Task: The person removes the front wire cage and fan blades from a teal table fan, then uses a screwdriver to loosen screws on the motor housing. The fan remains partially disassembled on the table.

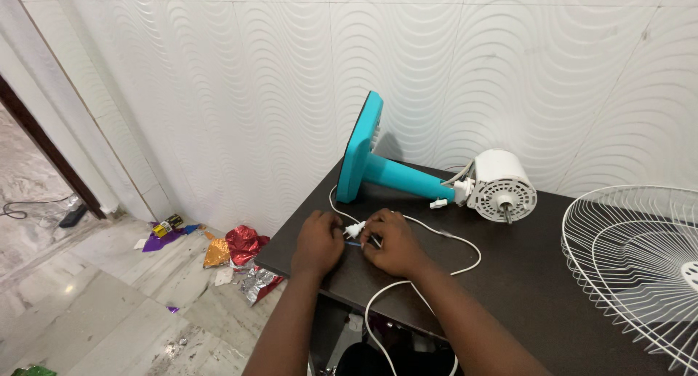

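**Two hands working a white cord on a dark table beside a dismantled fan**

I am looking down at a dark brown table (pixel 523 274) set against a white wall of wavy tiles (pixel 218 78). Everything below is placed relative to that table.

At its right edge lies a white wire fan guard (pixel 640 267), running out of view. Along its back, near the wall, a fan lies on its side: the teal base and stem (pixel 371 161) point left, and the white motor (pixel 500 185) sits at the right end with its shaft facing me.

A white cord (pixel 458 241) runs from the motor across the tabletop, loops round, and drops over the near edge.

At the front left corner my two hands meet. My left hand (pixel 318 243) is curled, fingers bent inward, pinching the cord. My right hand (pixel 392 241) is likewise closed, fingertips gripping the cord just beside the left. Between them sits a small white plug (pixel 354 230), touching both hands.

On the pale floor left of the table lie crumpled foil wrappers (pixel 240 256) in red, gold, silver and purple.
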